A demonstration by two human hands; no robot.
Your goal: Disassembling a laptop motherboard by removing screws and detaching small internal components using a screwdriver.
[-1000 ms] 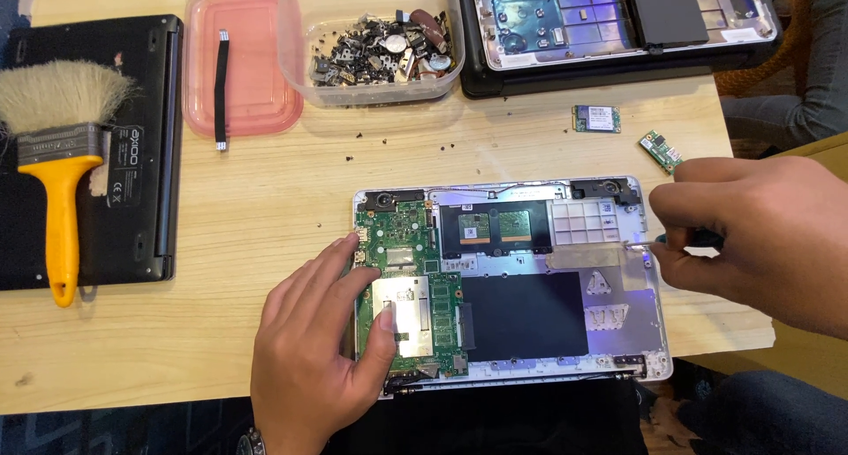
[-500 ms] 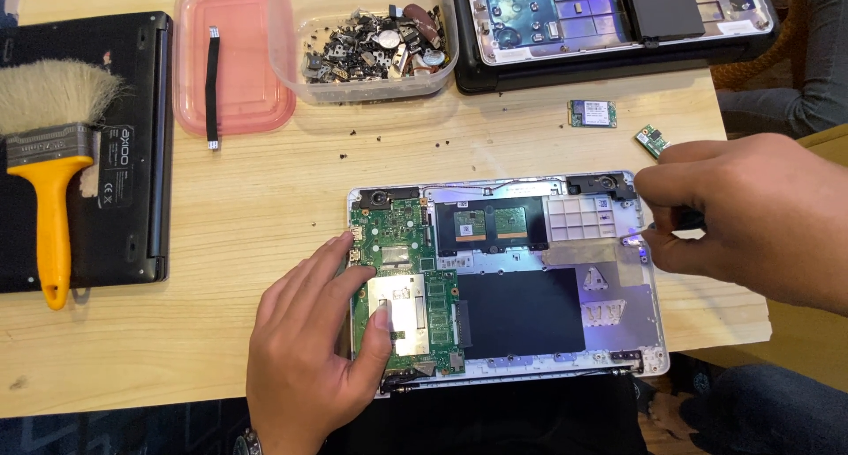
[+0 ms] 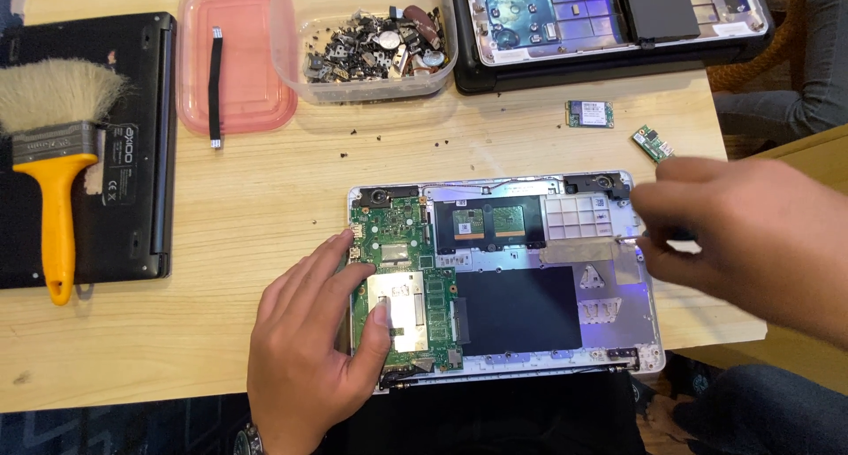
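Cut off at the tabletop's (image 3: 265, 208) left edge: closed black laptop (image 3: 132, 146), with yellow-handled brush (image 3: 55, 163) lying across it, bristles toward the far edge. Along the far edge, pink lid (image 3: 247, 66) carrying a black ribbon cable (image 3: 215, 86), then clear tub (image 3: 367, 40) of small metal parts too jumbled to sort out.

Left hand (image 3: 309, 349) spread flat, fingers loosely apart, palm down on the near-left corner of the opened white laptop base (image 3: 530, 278), fingertips on the green mainboard (image 3: 406, 287); nothing gripped.

Laptop base lying near the front edge, long axis parallel to that edge, hinge side toward the wearer, near rim partly hidden by dark cloth.

Right hand (image 3: 742, 243) blurred, fingers pinched narrowly over the base's right edge; whatever sits between them impossible to make out.

Beyond it, two small green cards (image 3: 590, 114) (image 3: 652, 144); second open chassis (image 3: 609, 22) cropped at the top.
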